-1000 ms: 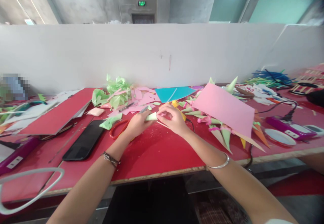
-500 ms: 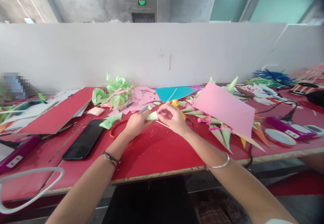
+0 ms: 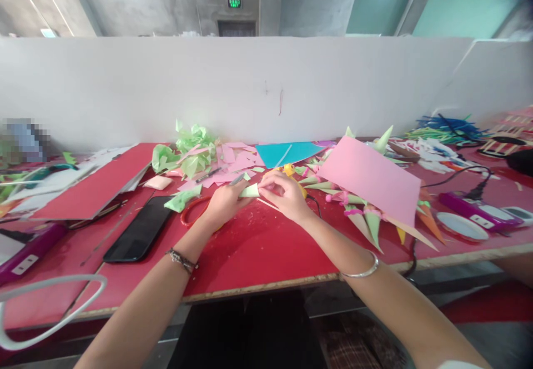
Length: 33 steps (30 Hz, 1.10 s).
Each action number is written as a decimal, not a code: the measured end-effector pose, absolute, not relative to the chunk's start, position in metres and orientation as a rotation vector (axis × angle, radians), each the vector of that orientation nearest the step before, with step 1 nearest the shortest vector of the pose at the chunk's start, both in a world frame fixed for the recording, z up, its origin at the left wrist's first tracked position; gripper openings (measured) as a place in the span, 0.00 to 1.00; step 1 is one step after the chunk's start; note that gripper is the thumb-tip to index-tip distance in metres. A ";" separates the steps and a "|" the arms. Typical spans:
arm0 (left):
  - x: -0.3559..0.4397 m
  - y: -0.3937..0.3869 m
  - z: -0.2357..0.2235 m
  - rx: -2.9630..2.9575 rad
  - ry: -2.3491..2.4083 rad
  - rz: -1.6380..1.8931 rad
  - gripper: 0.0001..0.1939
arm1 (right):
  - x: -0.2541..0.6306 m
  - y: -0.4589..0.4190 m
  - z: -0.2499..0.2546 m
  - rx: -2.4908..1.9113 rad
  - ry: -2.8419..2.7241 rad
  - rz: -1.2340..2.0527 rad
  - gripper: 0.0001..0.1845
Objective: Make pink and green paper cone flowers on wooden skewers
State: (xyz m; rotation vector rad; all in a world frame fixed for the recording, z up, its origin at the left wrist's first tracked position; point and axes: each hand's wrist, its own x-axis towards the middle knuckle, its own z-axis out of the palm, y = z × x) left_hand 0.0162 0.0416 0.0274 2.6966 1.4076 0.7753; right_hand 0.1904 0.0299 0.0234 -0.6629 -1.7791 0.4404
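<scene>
A piece of rolled pale green paper point(image 3: 250, 191) lies between my two hands, just above the red tabletop. My left hand point(image 3: 226, 203) is closed around its left part, thumb on the near side. At the paper's right end, my right hand point(image 3: 285, 195) has thumb and fingertips pinched on the edge. A little pink shows inside its curled fingers, too small to make out. Scissors with orange-red handles point(image 3: 186, 213) lie partly hidden beneath my left hand. Behind my right hand is a small yellow object point(image 3: 288, 169), mostly covered.
A black phone point(image 3: 139, 230) lies left, near a red sheet point(image 3: 94, 185). Green tissue and pink paper scraps point(image 3: 233, 160) are heaped behind my hands. Right stand paper cones under a pink sheet point(image 3: 370, 177), a white dish point(image 3: 462, 227) and a purple power strip point(image 3: 474, 210).
My right fingertips have shifted very slightly at the paper's end. Both hands otherwise keep their place and grip.
</scene>
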 end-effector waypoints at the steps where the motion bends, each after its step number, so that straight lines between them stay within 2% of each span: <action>1: 0.016 0.041 0.028 2.717 1.425 0.751 0.10 | 0.190 0.030 0.023 -0.659 -1.781 0.443 0.01; 19: 0.017 0.037 0.034 2.829 1.507 0.526 0.11 | 0.188 0.028 0.023 -0.660 -1.749 0.542 0.03; 24: 0.020 0.037 0.031 2.859 1.399 0.579 0.14 | 0.187 0.026 0.019 -0.706 -1.765 0.612 0.10; 30: 0.023 0.035 0.027 2.829 1.314 0.621 0.13 | 0.187 0.019 0.026 -0.744 -1.825 0.456 0.18; 33: 0.024 0.036 0.026 2.817 1.306 0.617 0.12 | 0.187 0.017 0.027 -0.732 -1.835 0.480 0.20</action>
